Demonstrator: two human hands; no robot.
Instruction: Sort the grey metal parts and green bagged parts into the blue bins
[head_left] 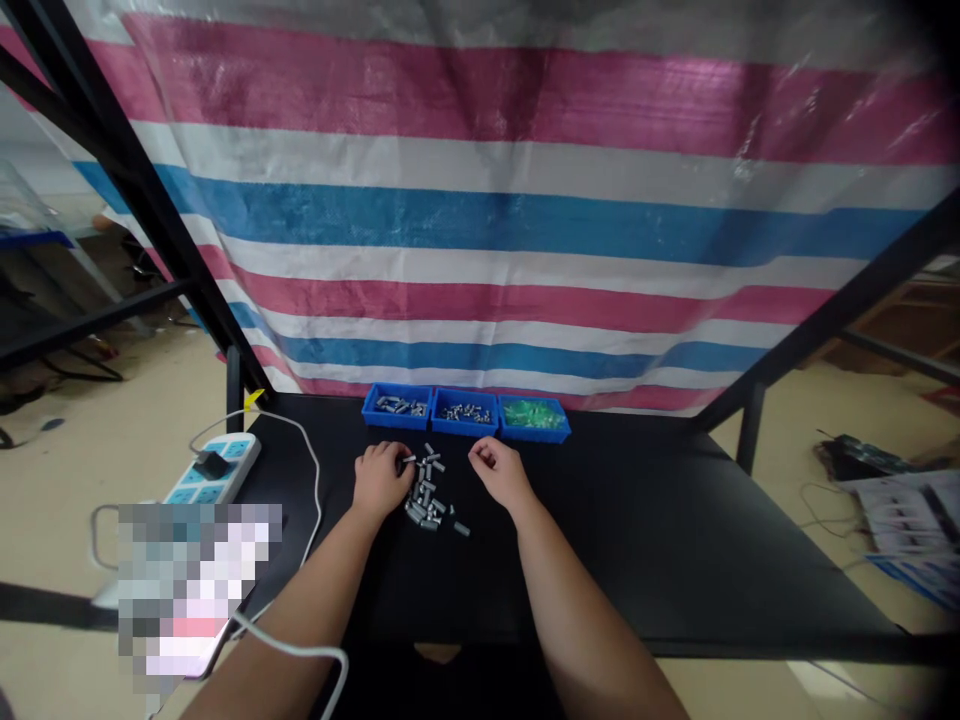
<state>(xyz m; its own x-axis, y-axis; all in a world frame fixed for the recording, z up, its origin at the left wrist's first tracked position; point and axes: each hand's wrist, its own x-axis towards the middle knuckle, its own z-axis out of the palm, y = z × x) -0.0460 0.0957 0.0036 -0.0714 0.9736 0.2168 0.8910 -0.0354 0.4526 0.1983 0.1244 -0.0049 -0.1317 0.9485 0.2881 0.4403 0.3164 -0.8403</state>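
Observation:
My left hand (381, 478) is closed at the left side of a loose pile of small grey metal cylinders (430, 505). Between its thumb and fingers a small shiny metal piece (409, 459) pokes out. Right of the pile, my right hand (501, 472) is curled in a pinch just above the table; whatever its fingertips hold, if anything, is too small to tell. A single cylinder (462, 528) lies a little apart, at the pile's near right. Small screw-like pieces seem mixed into the pile.
Behind the hands stand three blue bins in a row: one with metal cylinders (400, 406), one with small screw-like parts (465, 413), one with green pieces (534, 414). A power strip (217, 470), white cable (316, 480) and blurred-out device (202, 600) lie left. Striped sheeting (480, 230) hangs behind.

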